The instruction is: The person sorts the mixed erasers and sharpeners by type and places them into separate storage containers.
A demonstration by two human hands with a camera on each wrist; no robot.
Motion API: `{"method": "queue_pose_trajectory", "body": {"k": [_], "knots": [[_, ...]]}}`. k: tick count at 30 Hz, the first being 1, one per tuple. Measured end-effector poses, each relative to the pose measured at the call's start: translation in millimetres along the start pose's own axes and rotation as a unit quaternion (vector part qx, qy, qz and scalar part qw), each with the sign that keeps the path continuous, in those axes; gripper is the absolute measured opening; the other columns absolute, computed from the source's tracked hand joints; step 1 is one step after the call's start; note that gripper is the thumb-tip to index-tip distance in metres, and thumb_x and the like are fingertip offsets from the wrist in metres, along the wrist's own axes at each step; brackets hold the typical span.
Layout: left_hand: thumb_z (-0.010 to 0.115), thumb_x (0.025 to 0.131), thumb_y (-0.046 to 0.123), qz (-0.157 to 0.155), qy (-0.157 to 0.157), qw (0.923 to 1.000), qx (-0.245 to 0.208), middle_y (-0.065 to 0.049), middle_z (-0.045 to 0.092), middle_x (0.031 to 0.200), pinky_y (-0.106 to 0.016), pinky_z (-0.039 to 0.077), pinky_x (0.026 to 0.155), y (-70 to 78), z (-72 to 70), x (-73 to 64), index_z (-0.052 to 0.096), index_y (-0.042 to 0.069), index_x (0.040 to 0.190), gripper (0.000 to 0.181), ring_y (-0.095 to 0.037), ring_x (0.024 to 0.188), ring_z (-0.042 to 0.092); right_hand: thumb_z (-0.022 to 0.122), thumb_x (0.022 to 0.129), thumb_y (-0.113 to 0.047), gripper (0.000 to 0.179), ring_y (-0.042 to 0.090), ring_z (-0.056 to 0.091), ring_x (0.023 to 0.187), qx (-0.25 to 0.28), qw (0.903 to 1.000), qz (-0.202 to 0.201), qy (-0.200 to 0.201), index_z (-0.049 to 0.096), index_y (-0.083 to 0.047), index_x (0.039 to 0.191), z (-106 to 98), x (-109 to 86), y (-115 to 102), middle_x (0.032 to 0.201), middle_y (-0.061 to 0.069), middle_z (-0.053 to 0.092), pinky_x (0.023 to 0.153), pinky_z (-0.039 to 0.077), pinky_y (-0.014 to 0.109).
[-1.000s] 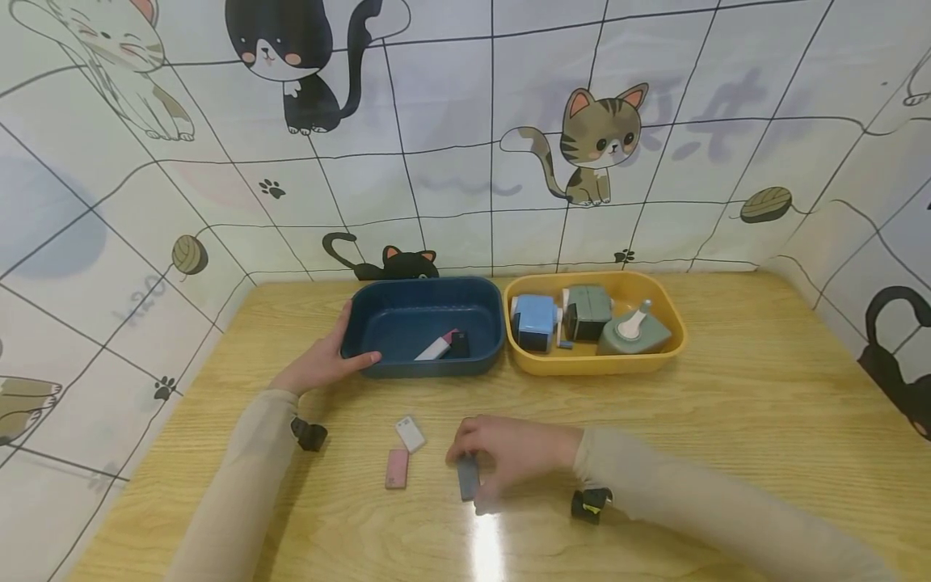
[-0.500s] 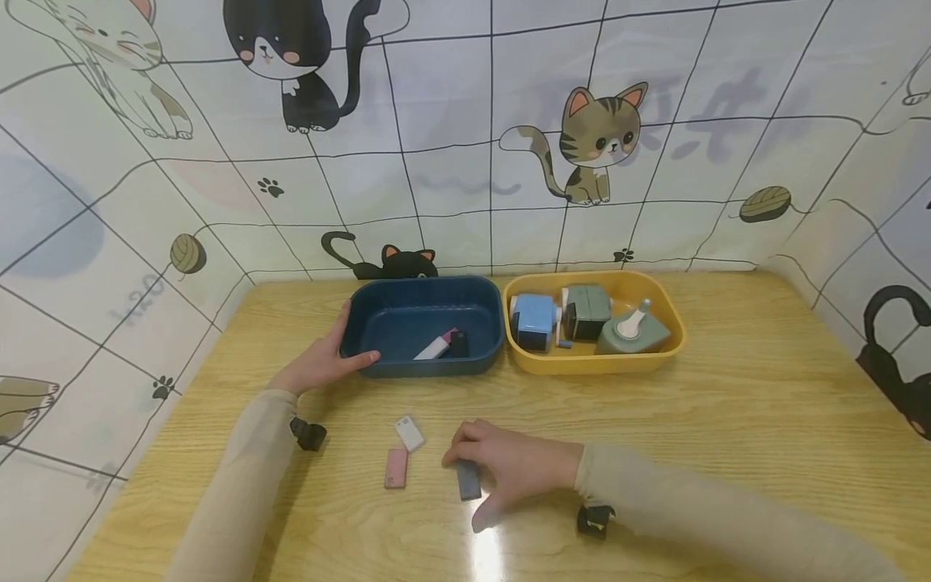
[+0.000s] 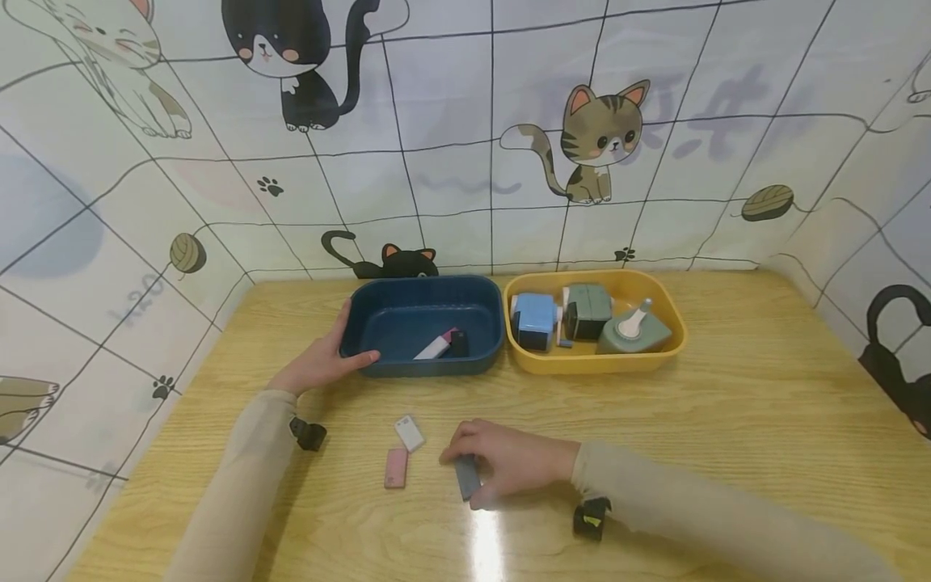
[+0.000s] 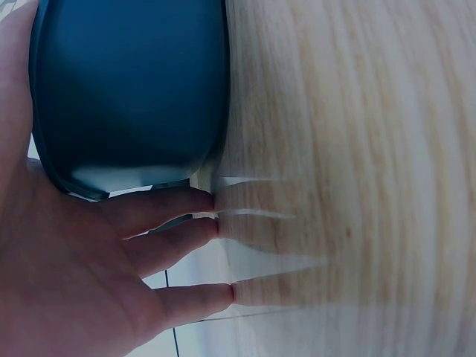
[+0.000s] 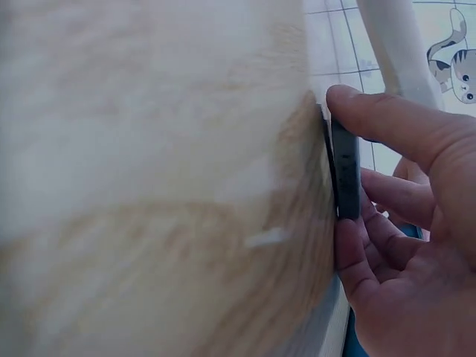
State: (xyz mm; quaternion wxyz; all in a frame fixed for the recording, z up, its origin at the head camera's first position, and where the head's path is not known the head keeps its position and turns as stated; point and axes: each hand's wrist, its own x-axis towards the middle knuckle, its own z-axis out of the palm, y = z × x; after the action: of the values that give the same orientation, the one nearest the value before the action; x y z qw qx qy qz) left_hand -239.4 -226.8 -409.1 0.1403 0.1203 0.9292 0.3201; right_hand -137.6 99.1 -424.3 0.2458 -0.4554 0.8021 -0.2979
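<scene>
My right hand (image 3: 509,461) pinches a dark grey eraser (image 3: 467,478) lengthwise, thumb at its near end and fingertips at the far end. In the right wrist view, the eraser (image 5: 346,167) spans between thumb and fingers, close over the table. A white eraser (image 3: 410,433) and a pink eraser (image 3: 396,469) lie flat to its left. At the back left my left hand (image 3: 323,360) rests on the left end of a dark blue bin (image 3: 422,369), thumb over its front rim. The left wrist view shows straight, spread fingers (image 4: 175,245) against the bin's outside.
Inside the blue bin lie a white, a pink and a black small block (image 3: 459,344). Touching it on the right, a yellow bin (image 3: 596,364) holds a blue crank sharpener (image 3: 535,319), a green one (image 3: 589,311) and a grey-green pointed thing (image 3: 634,333). A cat-print backdrop (image 3: 451,186) stands behind.
The right thumb spread away from the grey eraser, then came back in against its near end. The eraser has turned slightly. The left hand and both bins have not moved.
</scene>
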Motion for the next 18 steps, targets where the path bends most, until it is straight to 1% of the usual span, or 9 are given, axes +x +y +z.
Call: {"method": "queue_pose_trajectory", "body": {"k": [4,7,13,18], "knots": [[0.063,0.087,0.056,0.001,0.001,1.0,0.002,-0.026,0.006,0.157,-0.061,0.024,0.106,-0.4,0.5,0.8,-0.017,0.022,0.153,0.109,-0.048,0.138,0.02,0.079,0.078,-0.023,0.054,0.005,0.048,0.098,0.008,0.9999,-0.012,0.004,0.062,-0.01,0.128,-3,-0.4,1,0.114,-0.005,0.054,0.087,0.042,0.019],[0.064,0.087,0.056,0.0,0.0,1.0,0.002,-0.025,0.006,0.157,-0.061,0.024,0.107,-1.2,0.5,0.9,-0.017,0.022,0.153,0.109,-0.048,0.139,0.02,0.079,0.078,-0.022,0.051,0.005,0.048,0.097,0.012,0.9998,-0.015,0.004,0.064,-0.011,0.125,-4,-0.5,1,0.114,-0.006,0.054,0.086,0.042,0.019],[0.063,0.087,0.056,0.001,0.001,1.0,0.003,-0.024,0.006,0.157,-0.06,0.024,0.107,-1.6,0.1,0.1,-0.017,0.022,0.153,0.109,-0.047,0.139,0.02,0.079,0.078,-0.022,0.047,0.005,0.049,0.097,0.029,0.9996,-0.005,0.0,0.066,-0.013,0.122,-7,1.1,2,0.114,-0.009,0.054,0.085,0.043,0.02],[0.063,0.087,0.056,0.002,0.0,1.0,0.003,-0.025,0.007,0.157,-0.06,0.024,0.107,-2.5,0.0,0.2,-0.018,0.023,0.153,0.109,-0.047,0.139,0.021,0.081,0.078,-0.023,0.048,0.005,0.05,0.097,0.025,0.9996,-0.005,0.008,0.067,-0.013,0.123,-12,3.1,3,0.114,-0.007,0.055,0.086,0.043,0.021]]}}
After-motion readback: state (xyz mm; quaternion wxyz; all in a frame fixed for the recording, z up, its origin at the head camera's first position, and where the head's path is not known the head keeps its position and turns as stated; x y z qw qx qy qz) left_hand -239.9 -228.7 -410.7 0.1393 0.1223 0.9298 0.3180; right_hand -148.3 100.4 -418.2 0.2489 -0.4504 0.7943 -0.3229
